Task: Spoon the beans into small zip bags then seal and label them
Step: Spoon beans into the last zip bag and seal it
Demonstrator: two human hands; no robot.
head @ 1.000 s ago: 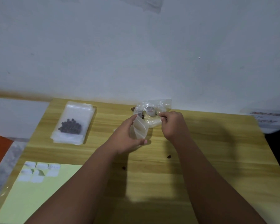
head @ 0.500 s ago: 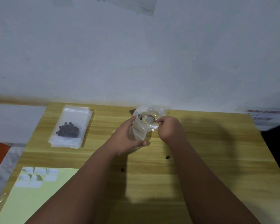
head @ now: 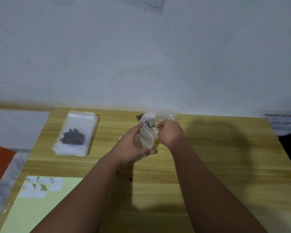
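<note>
Zip bag (head: 146, 138): thin, limp, slippery film, nearly weightless. Upright over table (head: 225, 165), left hand (head: 133, 145) curled round its sides. Best gripped near the mouth. Right hand (head: 170, 133) pinches spoon (head: 149, 123) at the opening.

My left hand (head: 133, 145) holds a clear zip bag (head: 147, 138) upright. My right hand (head: 169, 133) holds a spoon (head: 148, 123) at its mouth.

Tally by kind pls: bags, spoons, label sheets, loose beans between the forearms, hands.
held zip bag: 1
filled zip bag: 1 (stack beneath uncountable)
large clear bag: 1
spoon: 1
label sheet: 1
loose beans: 2
hands: 2, left hand, right hand
Total: 9
</note>
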